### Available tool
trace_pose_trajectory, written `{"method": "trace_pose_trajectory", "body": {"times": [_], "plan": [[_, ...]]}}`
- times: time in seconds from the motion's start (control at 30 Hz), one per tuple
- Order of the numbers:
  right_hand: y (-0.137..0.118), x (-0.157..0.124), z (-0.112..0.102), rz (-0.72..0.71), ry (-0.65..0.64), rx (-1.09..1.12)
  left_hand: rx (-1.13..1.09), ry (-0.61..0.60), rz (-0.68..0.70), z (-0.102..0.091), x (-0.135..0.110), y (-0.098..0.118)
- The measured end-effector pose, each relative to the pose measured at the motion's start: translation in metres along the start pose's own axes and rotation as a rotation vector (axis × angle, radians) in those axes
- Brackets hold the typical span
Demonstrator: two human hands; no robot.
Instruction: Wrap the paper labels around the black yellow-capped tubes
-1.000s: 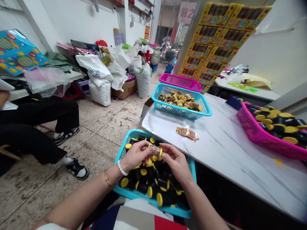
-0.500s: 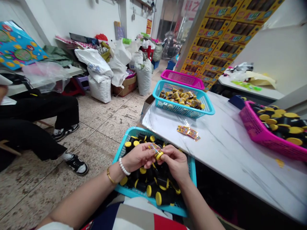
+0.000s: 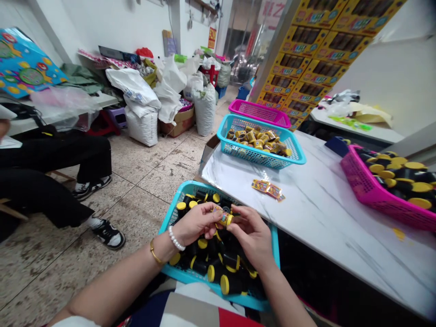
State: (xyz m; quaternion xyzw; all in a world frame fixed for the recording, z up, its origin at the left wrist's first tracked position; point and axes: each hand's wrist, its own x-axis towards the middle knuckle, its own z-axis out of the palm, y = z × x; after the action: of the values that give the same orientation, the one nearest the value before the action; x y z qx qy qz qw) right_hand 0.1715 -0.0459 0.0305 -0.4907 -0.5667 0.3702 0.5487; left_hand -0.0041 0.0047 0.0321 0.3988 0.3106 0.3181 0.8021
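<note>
A small yellow-capped jar (image 3: 224, 218) with a colourful printed sleeve is pinched between the thumb and fingers of my left hand (image 3: 201, 221). At its cap end, my right hand (image 3: 252, 234) has its thumb and fingers spread apart, the thumb close to or touching the cap. Both hands are over a blue basket (image 3: 180, 193) full of black jars (image 3: 235, 282) with yellow caps, lying in all directions. Flat printed sleeves (image 3: 268, 189) lie on the marble-patterned table (image 3: 316, 190) beyond my hands.
Another blue basket (image 3: 262, 159) holds sleeved jars, with a pink basket (image 3: 259, 111) behind it. At right stands a pink basket (image 3: 384, 190) of black jars. Yellow boxes (image 3: 299, 68) are stacked behind. A seated person's legs (image 3: 51, 181) are at left, near white sacks (image 3: 143, 122).
My right hand's fingers have loosened from the jar's cap and spread, shifting slightly right. The jar stays in my left hand, turned a little with its sleeve closer around it.
</note>
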Motion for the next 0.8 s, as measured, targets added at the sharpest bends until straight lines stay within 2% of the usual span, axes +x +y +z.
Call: {"method": "trace_pose_trajectory", "body": {"times": [0.07, 0.13, 0.27, 0.33, 0.43, 0.5, 0.63, 0.7, 0.8], "plan": [[-0.001, -0.003, 0.002, 0.042, 0.067, -0.090, 0.070, 0.020, 0.070, 0.004, -0.001, 0.000], [-0.002, -0.004, 0.002, 0.154, 0.096, -0.081, 0.161, 0.039, 0.160, 0.008, -0.003, -0.002], [-0.006, 0.003, 0.001, 0.384, 0.009, 0.047, 0.336, 0.092, 0.321, 0.009, -0.007, -0.006], [-0.009, 0.006, -0.001, 0.416, -0.073, 0.083, 0.356, 0.064, 0.288, 0.004, -0.008, -0.007], [-0.011, 0.007, -0.003, 0.442, -0.194, 0.219, 0.308, -0.020, 0.156, -0.003, -0.009, -0.007], [-0.009, 0.005, -0.003, 0.421, -0.226, 0.300, 0.245, -0.046, 0.091, -0.004, -0.010, -0.007], [0.000, 0.002, -0.001, 0.278, -0.200, 0.364, 0.017, -0.089, -0.004, -0.001, -0.010, -0.008], [0.003, 0.003, -0.002, 0.190, -0.214, 0.304, -0.052, -0.084, -0.020, 0.001, -0.011, -0.010], [0.004, 0.006, -0.004, -0.003, -0.227, 0.095, -0.085, -0.054, -0.040, 0.003, -0.012, -0.013]]}}
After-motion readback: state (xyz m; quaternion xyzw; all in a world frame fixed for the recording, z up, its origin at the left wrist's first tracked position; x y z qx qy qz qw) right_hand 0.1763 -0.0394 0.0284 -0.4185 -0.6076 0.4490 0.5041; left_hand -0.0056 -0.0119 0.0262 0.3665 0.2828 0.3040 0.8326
